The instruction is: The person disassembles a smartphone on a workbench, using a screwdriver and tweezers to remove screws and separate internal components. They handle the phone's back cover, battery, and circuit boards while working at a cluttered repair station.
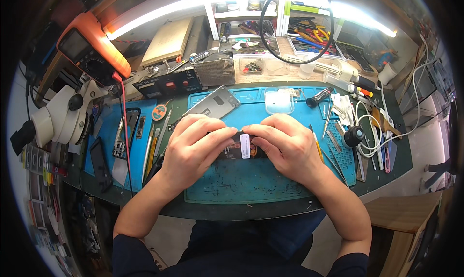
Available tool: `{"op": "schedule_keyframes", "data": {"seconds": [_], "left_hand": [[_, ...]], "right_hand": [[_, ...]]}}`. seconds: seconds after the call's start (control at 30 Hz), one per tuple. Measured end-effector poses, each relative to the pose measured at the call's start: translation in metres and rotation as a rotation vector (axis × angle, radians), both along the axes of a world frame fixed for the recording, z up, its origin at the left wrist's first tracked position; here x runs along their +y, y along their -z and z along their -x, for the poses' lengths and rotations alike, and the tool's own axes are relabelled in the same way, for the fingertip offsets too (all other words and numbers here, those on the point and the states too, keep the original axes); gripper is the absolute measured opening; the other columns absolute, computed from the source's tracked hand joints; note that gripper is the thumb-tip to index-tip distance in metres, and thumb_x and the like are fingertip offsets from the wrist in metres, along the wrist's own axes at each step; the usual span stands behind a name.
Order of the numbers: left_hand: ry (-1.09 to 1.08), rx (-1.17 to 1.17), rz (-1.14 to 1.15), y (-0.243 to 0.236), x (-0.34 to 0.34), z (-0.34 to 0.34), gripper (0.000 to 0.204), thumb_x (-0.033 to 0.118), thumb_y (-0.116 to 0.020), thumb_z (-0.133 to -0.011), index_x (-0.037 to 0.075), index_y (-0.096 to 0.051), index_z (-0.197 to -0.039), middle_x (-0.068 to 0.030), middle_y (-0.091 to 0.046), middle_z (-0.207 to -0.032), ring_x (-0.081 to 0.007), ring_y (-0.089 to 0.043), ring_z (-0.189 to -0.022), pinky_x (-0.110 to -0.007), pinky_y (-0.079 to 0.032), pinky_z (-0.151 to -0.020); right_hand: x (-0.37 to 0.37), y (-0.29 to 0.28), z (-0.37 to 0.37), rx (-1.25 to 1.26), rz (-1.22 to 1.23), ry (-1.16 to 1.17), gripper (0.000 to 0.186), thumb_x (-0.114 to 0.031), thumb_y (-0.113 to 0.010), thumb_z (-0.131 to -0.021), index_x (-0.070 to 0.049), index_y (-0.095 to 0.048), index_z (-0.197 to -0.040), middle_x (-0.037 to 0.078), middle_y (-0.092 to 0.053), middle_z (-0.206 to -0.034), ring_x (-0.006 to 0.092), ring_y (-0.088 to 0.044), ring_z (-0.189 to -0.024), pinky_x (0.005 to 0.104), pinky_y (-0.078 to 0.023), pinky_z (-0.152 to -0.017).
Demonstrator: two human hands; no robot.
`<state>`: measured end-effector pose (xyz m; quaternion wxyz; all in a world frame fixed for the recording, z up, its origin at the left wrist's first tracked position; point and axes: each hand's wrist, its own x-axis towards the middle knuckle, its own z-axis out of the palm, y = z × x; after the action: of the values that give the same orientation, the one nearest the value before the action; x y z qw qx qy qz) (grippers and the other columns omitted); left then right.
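Dark packet (232, 153) was grasped by left hand (194, 144) and right hand (290, 145) | both grips closed | over blue mat (246, 185)

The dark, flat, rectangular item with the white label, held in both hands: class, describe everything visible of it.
The dark, flat, rectangular item has a printed face with small coloured patches, orange among them. A narrow white label with tiny dark print runs up it. Its material is unclear. The left hand and right hand grip it from either side, covering its ends, fingertips close together at its upper edge. Whether it touches the blue-green work mat cannot be told.
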<state>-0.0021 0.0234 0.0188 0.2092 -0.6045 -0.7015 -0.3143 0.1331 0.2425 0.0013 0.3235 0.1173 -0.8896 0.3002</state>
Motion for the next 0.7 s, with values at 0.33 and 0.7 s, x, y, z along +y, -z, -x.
{"op": "schedule_keyframes", "data": {"seconds": [0.33,0.7], "left_hand": [[-0.029,0.020,0.016,-0.001,-0.010,-0.007,0.042,0.011,-0.088,-0.086,0.007,-0.079,-0.126,-0.0065,-0.076,-0.113,-0.0297,-0.071,-0.106,-0.044,-0.055,-0.098],[-0.092,-0.304,0.134,-0.002,-0.056,-0.046,0.085,0.031,-0.094,-0.088,0.000,-0.056,-0.158,-0.0214,-0.064,-0.148,-0.0413,-0.062,-0.135,-0.050,-0.049,-0.118]], "right_hand": [[-0.004,-0.006,-0.006,-0.018,-0.002,-0.008,0.023,-0.006,-0.083,-0.090,-0.007,-0.078,-0.113,0.007,-0.073,-0.096,0.0281,-0.073,-0.084,0.0392,-0.059,-0.072],[-0.022,-0.012,-0.057,0.037,-0.302,0.025,0.015,-0.007,-0.082,-0.087,-0.007,-0.078,-0.101,0.003,-0.075,-0.099,0.0203,-0.076,-0.089,0.0346,-0.056,-0.068]]}}
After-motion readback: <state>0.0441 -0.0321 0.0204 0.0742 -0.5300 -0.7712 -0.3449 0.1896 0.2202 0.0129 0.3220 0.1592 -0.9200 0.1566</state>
